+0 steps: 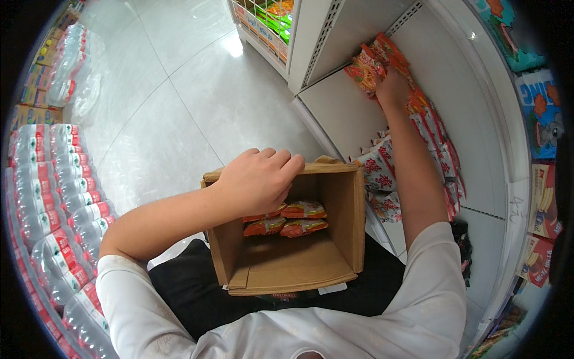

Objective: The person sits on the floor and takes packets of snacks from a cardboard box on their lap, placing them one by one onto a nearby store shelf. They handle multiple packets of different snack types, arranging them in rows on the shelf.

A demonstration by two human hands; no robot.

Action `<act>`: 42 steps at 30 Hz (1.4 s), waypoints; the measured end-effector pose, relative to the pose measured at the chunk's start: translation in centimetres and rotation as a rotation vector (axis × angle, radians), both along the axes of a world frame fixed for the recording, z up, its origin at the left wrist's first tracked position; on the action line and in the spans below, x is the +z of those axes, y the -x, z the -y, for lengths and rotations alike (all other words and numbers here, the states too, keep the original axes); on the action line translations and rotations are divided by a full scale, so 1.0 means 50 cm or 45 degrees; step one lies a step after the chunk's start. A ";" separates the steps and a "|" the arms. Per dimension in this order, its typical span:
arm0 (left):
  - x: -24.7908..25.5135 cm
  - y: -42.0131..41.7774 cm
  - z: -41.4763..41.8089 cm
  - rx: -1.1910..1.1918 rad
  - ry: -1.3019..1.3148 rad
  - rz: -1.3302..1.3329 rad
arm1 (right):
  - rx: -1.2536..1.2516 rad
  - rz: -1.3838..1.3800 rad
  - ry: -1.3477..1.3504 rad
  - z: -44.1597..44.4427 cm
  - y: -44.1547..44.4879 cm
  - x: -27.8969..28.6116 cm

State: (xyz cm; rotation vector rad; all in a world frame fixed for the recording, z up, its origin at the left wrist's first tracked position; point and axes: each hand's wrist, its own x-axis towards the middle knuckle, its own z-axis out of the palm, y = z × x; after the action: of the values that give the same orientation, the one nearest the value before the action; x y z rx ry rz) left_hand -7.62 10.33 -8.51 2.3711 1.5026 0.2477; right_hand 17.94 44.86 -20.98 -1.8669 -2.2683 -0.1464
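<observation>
An open cardboard carton [296, 264] rests on my lap, its mouth facing up towards me. My left hand [262, 179] grips the carton's far rim, fingers curled over the edge. Inside, against the far wall, lie several orange snack packets [304, 227], stacked in two layers and partly covered by that hand. My right hand [393, 87] reaches into the shelf on the right, its fingers on an orange snack packet [364, 69] near the shelf's end panel. More orange packets [389, 48] stand beside and behind it. The fingertips are partly hidden.
White packets with red print [379, 166] line the white shelf [345, 105] under my right forearm. Shrink-wrapped bottles [76, 179] stand along the left on the tiled floor [179, 98]. A wire-fronted rack [264, 27] stands ahead. Boxed goods [543, 197] fill the shelf edge at far right.
</observation>
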 end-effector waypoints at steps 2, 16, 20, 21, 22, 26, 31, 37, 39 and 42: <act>-0.002 0.002 0.003 0.003 -0.016 -0.017 | 0.020 0.058 -0.118 0.016 0.009 -0.002; -0.033 0.001 0.018 -0.318 -1.058 0.296 | 1.562 -0.599 0.496 0.452 0.115 0.289; -0.042 -0.001 0.054 -0.519 -0.438 -0.057 | 1.520 -0.255 0.552 0.465 0.110 0.257; -0.053 -0.009 0.066 -0.499 -0.225 -0.125 | 1.473 -0.144 0.544 0.469 0.114 0.252; -0.068 -0.021 0.072 -0.486 -0.022 -0.186 | 1.450 -0.138 0.561 0.475 0.115 0.249; -0.159 -0.036 0.071 -0.400 0.780 -0.563 | 1.337 -0.056 0.783 0.494 0.140 0.258; -0.240 -0.008 0.066 -0.612 1.173 -0.807 | 1.294 0.018 0.935 0.488 0.151 0.267; -0.272 -0.036 0.028 -0.685 1.424 -0.877 | 1.339 -0.068 0.758 0.488 0.144 0.256; -0.274 -0.056 0.032 -0.655 1.422 -0.859 | 1.341 -0.104 0.645 0.499 0.131 0.253; -0.249 -0.068 0.033 -0.621 1.422 -0.815 | 1.360 -0.048 0.535 0.496 0.126 0.255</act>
State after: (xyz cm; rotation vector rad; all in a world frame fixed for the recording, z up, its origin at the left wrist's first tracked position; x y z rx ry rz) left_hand -4.22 8.69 -20.94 1.7631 0.7830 -1.2199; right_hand 11.64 20.05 -8.26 -0.5135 -3.0570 0.5435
